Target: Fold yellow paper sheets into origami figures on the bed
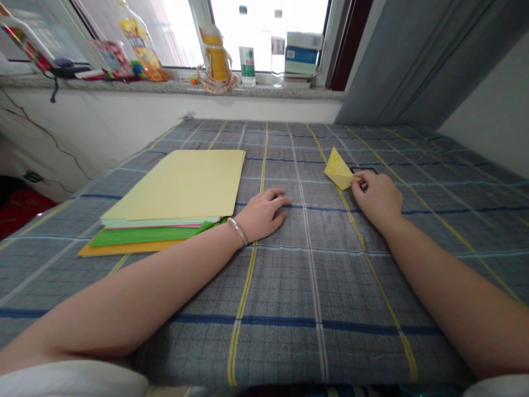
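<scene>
My right hand [378, 197] rests on the grey plaid cloth [314, 259] and pinches the near corner of a small folded yellow paper shape [338, 169], which lies on the cloth just beyond my fingers. My left hand [263, 214] lies palm down on the cloth with its fingers loosely stretched out, holding nothing; a silver bangle sits on its wrist. Just left of that hand lies a stack of coloured paper sheets [177, 193], pale yellow on top, with pink, green and orange edges showing below.
A stone windowsill [173, 87] runs along the back with several bottles [247, 52], a box [301, 55] and small clutter. A grey curtain [417, 60] hangs at the back right. A white wall stands at the far right.
</scene>
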